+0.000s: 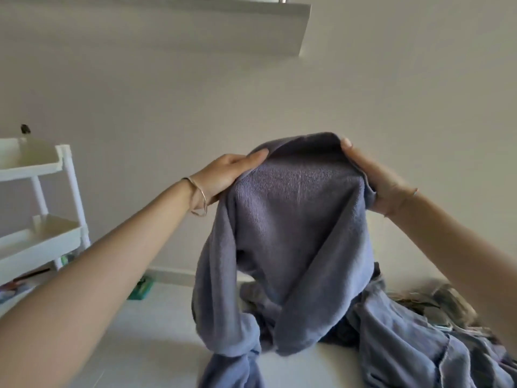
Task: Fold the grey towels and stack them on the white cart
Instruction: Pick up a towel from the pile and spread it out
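Both hands up: left hand [223,175] and right hand [375,180] each grasp a top corner of a grey towel [296,233], thumbs on the near side, w/ the cloth hanging between them. Its lower end trails onto the white surface [156,340] beside the towel heap [405,345]. White cart [42,191] stands far left, well apart.

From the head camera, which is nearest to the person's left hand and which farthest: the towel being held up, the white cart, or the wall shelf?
1. The towel: the left hand grips its upper edge, so they touch.
2. The white cart: off to the left, against the wall.
3. The wall shelf: high above, at the top of the view.
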The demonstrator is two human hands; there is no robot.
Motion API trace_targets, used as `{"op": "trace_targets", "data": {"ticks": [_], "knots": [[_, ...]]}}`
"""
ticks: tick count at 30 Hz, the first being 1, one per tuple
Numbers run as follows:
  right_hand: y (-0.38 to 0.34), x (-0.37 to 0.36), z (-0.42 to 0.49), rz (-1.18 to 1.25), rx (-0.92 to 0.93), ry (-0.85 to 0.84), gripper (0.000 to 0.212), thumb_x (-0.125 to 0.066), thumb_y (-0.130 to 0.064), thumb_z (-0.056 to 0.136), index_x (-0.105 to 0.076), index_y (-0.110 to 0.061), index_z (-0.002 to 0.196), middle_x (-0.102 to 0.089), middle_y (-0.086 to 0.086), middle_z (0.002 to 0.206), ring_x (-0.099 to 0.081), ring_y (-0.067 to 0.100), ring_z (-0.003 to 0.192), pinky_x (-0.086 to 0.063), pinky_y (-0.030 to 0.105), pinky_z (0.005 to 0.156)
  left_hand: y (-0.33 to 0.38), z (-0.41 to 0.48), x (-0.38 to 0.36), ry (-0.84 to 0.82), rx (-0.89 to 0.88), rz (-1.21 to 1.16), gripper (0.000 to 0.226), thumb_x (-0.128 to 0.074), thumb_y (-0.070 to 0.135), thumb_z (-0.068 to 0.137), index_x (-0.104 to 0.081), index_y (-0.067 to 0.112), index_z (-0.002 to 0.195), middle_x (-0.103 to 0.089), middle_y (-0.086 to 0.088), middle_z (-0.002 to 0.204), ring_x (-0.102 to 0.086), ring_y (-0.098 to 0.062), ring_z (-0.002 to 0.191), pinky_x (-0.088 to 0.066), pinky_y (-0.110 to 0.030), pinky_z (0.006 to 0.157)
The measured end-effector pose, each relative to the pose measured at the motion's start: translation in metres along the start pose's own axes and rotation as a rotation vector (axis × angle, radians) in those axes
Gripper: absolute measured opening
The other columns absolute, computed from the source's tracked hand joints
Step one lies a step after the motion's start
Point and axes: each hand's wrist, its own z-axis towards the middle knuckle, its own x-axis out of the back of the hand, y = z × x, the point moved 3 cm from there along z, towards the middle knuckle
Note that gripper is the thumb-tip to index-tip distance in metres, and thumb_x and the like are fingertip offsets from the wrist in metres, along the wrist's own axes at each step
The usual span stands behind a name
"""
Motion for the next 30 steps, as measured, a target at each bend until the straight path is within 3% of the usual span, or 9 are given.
{"op": "trace_targets", "data": {"ticks": [2,4,8,10,14,20,22,25,30], "knots": [[-0.029,-0.006,-0.003,0.001,0.055,0.004,0.037,-0.058,-0.053,0.070,-0.078,-0.024,0.077,-0.074,-0.002,0.087,-0.070,0.008,0.081,-0.054,0.020,0.068,0.035,0.005,0.007,0.002,-0.068,0.002,0.052,-0.050,0.048,0.087,-0.068,0.000,0.096,-0.072,-0.012,0.096,-0.068,-0.019,0.086,-0.054,-0.027,0.083],[-0.055,-0.011,-0.005,0.011,0.108,-0.001,0.040,-0.046,-0.048,0.076,-0.078,-0.025,0.074,-0.074,-0.005,0.084,-0.069,0.006,0.078,-0.054,0.018,0.067,0.065,0.009,0.013,-0.015,-0.121,-0.039,0.045,-0.046,0.044,0.091,-0.068,0.006,0.100,-0.072,-0.007,0.099,-0.068,-0.016,0.089,-0.054,-0.023,0.081],[-0.080,-0.018,-0.010,0.050,0.180,-0.004,0.041,-0.044,-0.047,0.076,-0.078,-0.025,0.076,-0.074,-0.005,0.085,-0.069,0.005,0.080,-0.054,0.018,0.068,0.098,0.011,0.017,-0.080,-0.204,-0.172,0.051,-0.043,0.046,0.089,-0.058,0.010,0.123,-0.062,-0.007,0.126,-0.057,-0.019,0.117,-0.045,-0.027,0.100],[-0.073,-0.019,-0.014,0.065,0.163,-0.006,0.040,-0.045,-0.047,0.076,-0.078,-0.025,0.078,-0.074,-0.005,0.088,-0.069,0.006,0.082,-0.053,0.018,0.069,0.092,0.010,0.011,-0.123,-0.166,-0.201,0.051,-0.043,0.047,0.085,-0.059,0.013,0.120,-0.065,-0.004,0.120,-0.060,-0.017,0.112,-0.048,-0.024,0.092],[0.004,-0.004,-0.025,0.026,-0.065,0.003,0.042,-0.046,-0.046,0.081,-0.072,-0.020,0.101,-0.073,0.000,0.101,-0.069,0.010,0.091,-0.052,0.024,0.079,0.009,0.008,-0.015,-0.221,0.080,-0.151,0.053,-0.050,0.052,0.077,-0.061,0.016,0.115,-0.068,-0.001,0.115,-0.064,-0.013,0.106,-0.051,-0.018,0.082],[0.192,0.018,-0.078,0.071,-0.581,0.112,0.054,-0.058,-0.048,0.081,-0.059,-0.014,0.123,-0.069,0.004,0.114,-0.065,0.016,0.106,-0.048,0.028,0.094,-0.181,-0.026,-0.089,-0.450,0.513,-0.159,0.053,-0.048,0.054,0.088,-0.056,0.020,0.127,-0.063,-0.001,0.125,-0.058,-0.018,0.117,-0.043,-0.033,0.104],[0.239,0.020,-0.101,0.107,-0.708,0.130,0.051,-0.061,-0.050,0.081,-0.059,-0.018,0.122,-0.069,0.002,0.115,-0.064,0.015,0.107,-0.046,0.029,0.096,-0.231,-0.041,-0.111,-0.473,0.556,-0.151,0.053,-0.049,0.056,0.089,-0.058,0.021,0.127,-0.061,-0.001,0.127,-0.056,-0.017,0.119,-0.037,-0.037,0.108],[0.286,0.023,-0.127,0.126,-0.839,0.163,0.068,-0.070,-0.057,0.073,-0.060,-0.015,0.124,-0.067,0.004,0.119,-0.062,0.017,0.112,-0.041,0.033,0.105,-0.279,-0.054,-0.134,-0.489,0.658,-0.061,0.062,-0.053,0.067,0.080,-0.064,0.020,0.119,-0.066,-0.001,0.119,-0.060,-0.015,0.114,-0.039,-0.039,0.107],[0.302,0.028,-0.144,0.177,-0.900,0.225,0.064,-0.066,-0.054,0.078,-0.062,-0.003,0.117,-0.069,0.011,0.113,-0.064,0.022,0.108,-0.045,0.036,0.102,-0.286,-0.043,-0.164,-0.526,0.646,0.049,0.056,-0.053,0.067,0.080,-0.066,0.025,0.115,-0.065,0.012,0.118,-0.056,-0.004,0.113,-0.034,-0.031,0.110]]}}
